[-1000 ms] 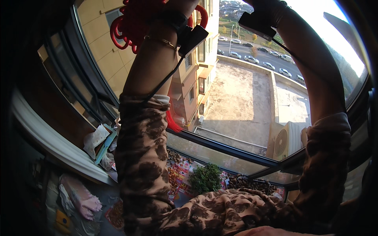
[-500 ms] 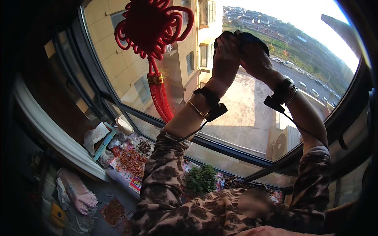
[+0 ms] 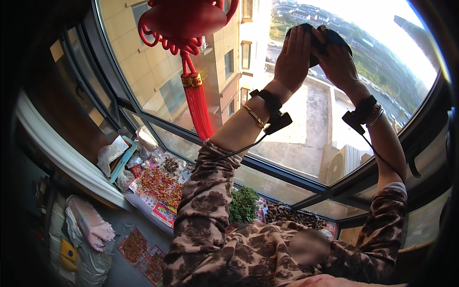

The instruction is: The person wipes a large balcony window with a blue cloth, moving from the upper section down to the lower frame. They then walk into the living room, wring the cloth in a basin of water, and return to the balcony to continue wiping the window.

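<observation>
Raised high in front of the window pane (image 3: 301, 129), my left hand (image 3: 292, 64) lies with its fingers straight and close together over a dark black cloth (image 3: 337, 38). Beside it, my right hand (image 3: 337, 63) grips the same cloth with bent fingers. The cloth bunches between and above both hands, seemingly against the glass; its far side is hidden. Black straps with small boxes and thin cables circle both wrists, along with bracelets.
A red knotted ornament (image 3: 184, 21) with a tassel (image 3: 198, 105) hangs left of my arms. Along the sill stand a green potted plant (image 3: 243, 205), drying reddish pieces (image 3: 160, 186) and bags. Pink cloth (image 3: 91, 222) lies lower left. Dark window frames (image 3: 282, 179) cross below.
Both hands have moved up and to the right with the black cloth. My forearms have shifted right too, and the view has tilted slightly.
</observation>
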The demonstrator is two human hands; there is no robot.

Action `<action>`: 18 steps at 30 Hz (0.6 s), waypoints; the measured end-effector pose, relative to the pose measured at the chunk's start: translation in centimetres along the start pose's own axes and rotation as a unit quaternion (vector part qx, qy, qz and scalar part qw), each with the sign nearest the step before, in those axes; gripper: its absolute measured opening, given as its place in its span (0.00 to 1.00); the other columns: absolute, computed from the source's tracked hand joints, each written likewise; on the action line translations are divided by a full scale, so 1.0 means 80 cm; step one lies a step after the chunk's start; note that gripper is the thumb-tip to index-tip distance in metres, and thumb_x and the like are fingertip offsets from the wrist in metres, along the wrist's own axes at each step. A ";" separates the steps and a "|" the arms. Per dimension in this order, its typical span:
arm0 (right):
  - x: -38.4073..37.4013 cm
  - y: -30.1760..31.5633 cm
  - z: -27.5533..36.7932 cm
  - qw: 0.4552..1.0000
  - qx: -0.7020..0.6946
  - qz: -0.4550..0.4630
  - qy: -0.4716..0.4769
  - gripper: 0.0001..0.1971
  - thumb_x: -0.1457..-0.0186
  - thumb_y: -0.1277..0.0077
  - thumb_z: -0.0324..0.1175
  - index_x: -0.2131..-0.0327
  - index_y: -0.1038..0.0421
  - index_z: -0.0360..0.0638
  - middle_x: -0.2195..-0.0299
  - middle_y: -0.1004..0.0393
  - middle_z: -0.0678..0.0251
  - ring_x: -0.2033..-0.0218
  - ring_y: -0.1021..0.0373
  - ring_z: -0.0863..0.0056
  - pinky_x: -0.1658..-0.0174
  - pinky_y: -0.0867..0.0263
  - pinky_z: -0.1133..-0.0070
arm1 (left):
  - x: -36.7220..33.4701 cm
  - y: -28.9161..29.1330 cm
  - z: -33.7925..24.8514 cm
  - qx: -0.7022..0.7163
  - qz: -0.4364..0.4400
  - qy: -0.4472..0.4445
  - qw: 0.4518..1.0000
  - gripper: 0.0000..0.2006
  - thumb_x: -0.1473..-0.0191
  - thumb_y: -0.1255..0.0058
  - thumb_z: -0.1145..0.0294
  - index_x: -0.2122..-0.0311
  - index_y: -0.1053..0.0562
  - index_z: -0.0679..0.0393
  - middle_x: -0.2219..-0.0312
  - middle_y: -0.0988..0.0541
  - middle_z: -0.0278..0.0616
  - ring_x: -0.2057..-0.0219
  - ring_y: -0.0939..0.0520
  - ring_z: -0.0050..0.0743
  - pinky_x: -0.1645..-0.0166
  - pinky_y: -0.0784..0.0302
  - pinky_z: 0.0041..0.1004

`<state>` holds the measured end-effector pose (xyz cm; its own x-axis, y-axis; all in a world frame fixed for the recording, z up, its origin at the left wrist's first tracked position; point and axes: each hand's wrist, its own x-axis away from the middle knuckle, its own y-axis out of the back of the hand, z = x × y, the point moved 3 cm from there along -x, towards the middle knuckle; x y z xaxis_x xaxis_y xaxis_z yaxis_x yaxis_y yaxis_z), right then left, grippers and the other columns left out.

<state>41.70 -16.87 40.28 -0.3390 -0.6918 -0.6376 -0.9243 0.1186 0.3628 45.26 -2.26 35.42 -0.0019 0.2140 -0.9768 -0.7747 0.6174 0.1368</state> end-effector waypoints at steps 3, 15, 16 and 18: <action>-0.044 0.011 0.011 0.997 0.006 -0.076 0.005 0.29 0.50 0.40 0.30 0.43 0.30 0.60 0.31 0.47 0.70 0.38 0.38 0.69 0.42 0.40 0.69 | -0.021 0.012 0.034 0.054 -0.058 0.016 0.997 0.28 0.42 0.56 0.73 0.38 0.42 0.69 0.38 0.38 0.60 0.34 0.39 0.57 0.31 0.44 0.43; -0.136 -0.108 0.191 0.993 -0.076 0.034 0.088 0.22 0.48 0.46 0.40 0.48 0.27 0.63 0.47 0.30 0.75 0.43 0.36 0.75 0.41 0.45 0.70 | 0.149 0.034 0.180 0.028 0.035 0.171 0.984 0.32 0.39 0.53 0.70 0.34 0.50 0.67 0.36 0.44 0.66 0.34 0.42 0.63 0.32 0.42 0.47; -0.131 -0.114 0.210 0.992 -0.058 -0.059 0.095 0.20 0.47 0.47 0.39 0.49 0.27 0.61 0.48 0.30 0.75 0.43 0.36 0.77 0.41 0.45 0.70 | 0.172 0.033 0.186 0.013 0.054 0.189 0.980 0.34 0.40 0.50 0.69 0.34 0.51 0.67 0.36 0.44 0.67 0.34 0.42 0.64 0.32 0.43 0.48; -0.116 -0.137 0.247 0.982 -0.154 0.053 0.096 0.16 0.44 0.51 0.38 0.51 0.26 0.58 0.45 0.31 0.74 0.41 0.36 0.74 0.40 0.43 0.71 | 0.215 0.032 0.185 0.001 0.075 0.200 0.977 0.40 0.43 0.45 0.67 0.33 0.54 0.67 0.36 0.45 0.66 0.34 0.43 0.65 0.31 0.44 0.48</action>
<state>51.51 2.33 28.75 -0.3645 -0.8120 -0.4558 -0.7786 -0.0028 0.6276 52.59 14.19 21.44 -0.3621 -0.0099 -0.9321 -0.7454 0.6035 0.2832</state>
